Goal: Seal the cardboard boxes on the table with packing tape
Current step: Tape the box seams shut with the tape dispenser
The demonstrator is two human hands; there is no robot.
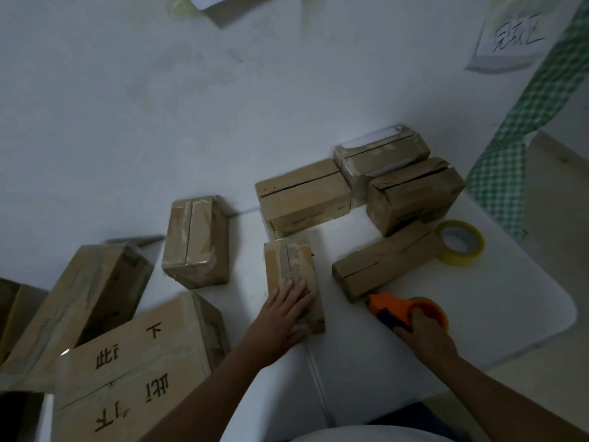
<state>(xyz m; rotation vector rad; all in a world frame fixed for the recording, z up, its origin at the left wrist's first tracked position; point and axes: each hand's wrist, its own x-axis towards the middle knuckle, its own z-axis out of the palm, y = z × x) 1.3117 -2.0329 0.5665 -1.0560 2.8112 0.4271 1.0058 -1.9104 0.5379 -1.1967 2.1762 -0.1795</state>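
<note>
1. Small box, table centre: seam taped; left hand lay flat on it, fingers straight.
2. Right hand gripped the orange tape dispenser.
3. Long box and back boxes: seams apparently untaped.
4. Spare tape roll beside the long box.

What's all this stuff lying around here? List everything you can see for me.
Small cardboard boxes: seven, brown, spread on the table; left hand on the nearest.
Large cardboard boxes: two, brown, at the left, one with black writing.
Tape dispenser: one, orange, near the long box, in the right hand.
Tape roll: one, yellowish, far end of the long box.
Table: one, white.
Paper sign: one, white, handwritten, on the wall, top right.
Checked cloth: one, green-white, right edge.
Left hand: flat on the box.
Right hand: grips the dispenser.
</note>
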